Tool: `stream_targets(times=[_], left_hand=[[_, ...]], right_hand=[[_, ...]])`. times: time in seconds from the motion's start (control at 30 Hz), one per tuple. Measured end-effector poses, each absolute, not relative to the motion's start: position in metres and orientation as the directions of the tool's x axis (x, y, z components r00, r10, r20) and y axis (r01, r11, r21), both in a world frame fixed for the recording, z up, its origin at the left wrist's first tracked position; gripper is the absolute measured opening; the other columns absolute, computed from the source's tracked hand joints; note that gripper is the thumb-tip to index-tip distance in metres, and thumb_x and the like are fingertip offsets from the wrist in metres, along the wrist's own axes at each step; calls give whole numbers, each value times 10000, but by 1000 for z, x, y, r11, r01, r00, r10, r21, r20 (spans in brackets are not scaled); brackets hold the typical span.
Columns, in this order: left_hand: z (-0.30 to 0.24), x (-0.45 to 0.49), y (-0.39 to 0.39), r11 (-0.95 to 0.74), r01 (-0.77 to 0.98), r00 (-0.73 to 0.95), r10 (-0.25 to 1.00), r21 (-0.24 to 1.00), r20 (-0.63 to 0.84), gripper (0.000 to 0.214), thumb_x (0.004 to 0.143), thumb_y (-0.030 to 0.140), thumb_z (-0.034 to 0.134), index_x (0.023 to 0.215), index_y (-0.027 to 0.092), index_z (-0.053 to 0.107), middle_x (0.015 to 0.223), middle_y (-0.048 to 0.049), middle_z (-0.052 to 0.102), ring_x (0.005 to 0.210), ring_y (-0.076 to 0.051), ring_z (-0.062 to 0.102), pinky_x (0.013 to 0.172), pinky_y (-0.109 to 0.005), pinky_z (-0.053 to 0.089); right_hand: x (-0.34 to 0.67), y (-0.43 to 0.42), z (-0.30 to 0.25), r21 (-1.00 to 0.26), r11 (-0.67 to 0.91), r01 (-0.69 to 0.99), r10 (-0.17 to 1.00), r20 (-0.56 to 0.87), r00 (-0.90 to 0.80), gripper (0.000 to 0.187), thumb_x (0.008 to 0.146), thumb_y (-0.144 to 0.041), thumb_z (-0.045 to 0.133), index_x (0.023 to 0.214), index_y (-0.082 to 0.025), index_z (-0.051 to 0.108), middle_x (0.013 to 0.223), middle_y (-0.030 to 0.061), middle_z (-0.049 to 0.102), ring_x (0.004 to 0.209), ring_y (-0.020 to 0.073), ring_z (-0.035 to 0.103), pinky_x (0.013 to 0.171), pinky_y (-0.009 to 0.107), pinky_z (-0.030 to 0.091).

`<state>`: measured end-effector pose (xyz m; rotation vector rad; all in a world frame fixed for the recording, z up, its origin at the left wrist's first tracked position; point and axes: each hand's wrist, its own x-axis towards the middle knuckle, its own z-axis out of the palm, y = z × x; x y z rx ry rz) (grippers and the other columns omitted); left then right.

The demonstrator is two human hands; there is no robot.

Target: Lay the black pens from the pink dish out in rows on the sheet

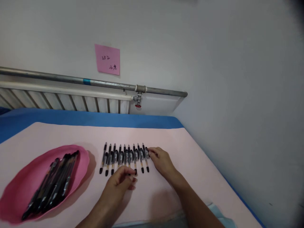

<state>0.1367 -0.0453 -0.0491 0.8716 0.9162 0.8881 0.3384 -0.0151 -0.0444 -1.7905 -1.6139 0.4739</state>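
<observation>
Several uncapped black pens (114, 158) lie side by side in a row, tips pointing to the wall. Clear, black-ended pen caps (121, 157) lie among them. At the near side of the row, my left hand (120, 182) is curled, its index finger and thumb closed at the black end of a pen (135, 171). Part of the row is hidden behind that hand. My right hand (162, 161) has its thumb and index finger pinched at the cap (147, 153) on the far right of the row.
To the left, a pink oval basin (82, 171) holds more black pens (57, 180). A pale pink mat (185, 152) covers the blue surface (118, 120). Behind are a radiator (78, 103), a metal pipe (52, 77) and a valve (139, 99). Light blue cloth (220, 215) lies at the near edge.
</observation>
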Motion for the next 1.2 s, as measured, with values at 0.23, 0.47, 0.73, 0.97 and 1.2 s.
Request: stream_targets(times=[0.23,0.47,0.73,0.97,1.2], left_hand=[[-28,126,-36,21,116,328,943,993,-58,109,796,220,433,814,182,533,674,20,556,536,-95,498,505,-200,396],[22,57,-4,-122,655,38,991,746,128,204,839,287,388,908,212,565,821,-18,650,750,-162,595,647,-238,420],[12,-25,32,192,915,-217,976,354,31,181,752,308,485,749,166,599,787,-176,686,755,-331,629,616,-356,394],[-2,-28,37,242,921,-243,969,306,-37,158,717,236,477,685,173,618,769,-188,703,780,-335,648,657,-363,421],[23,-26,31,206,758,-330,940,619,91,185,709,353,522,761,191,597,732,-97,673,757,-283,626,677,-353,431]], right_hand=[[337,-14,-37,-749,-93,656,946,139,293,262,743,-351,469,820,-198,667,884,64,691,803,218,620,765,351,467],[334,-15,-30,-762,-145,631,948,76,309,290,703,-405,460,795,-208,652,802,53,696,728,225,624,652,329,469],[336,-13,-33,-745,-111,658,947,122,298,276,699,-407,463,771,-222,656,836,44,701,791,230,628,714,332,477],[336,-13,-30,-741,-117,662,951,108,289,283,694,-408,453,774,-219,648,838,42,698,798,228,629,736,333,478],[334,-13,-31,-743,-94,662,951,129,280,257,697,-390,462,764,-225,648,835,34,697,794,220,627,740,332,474]])
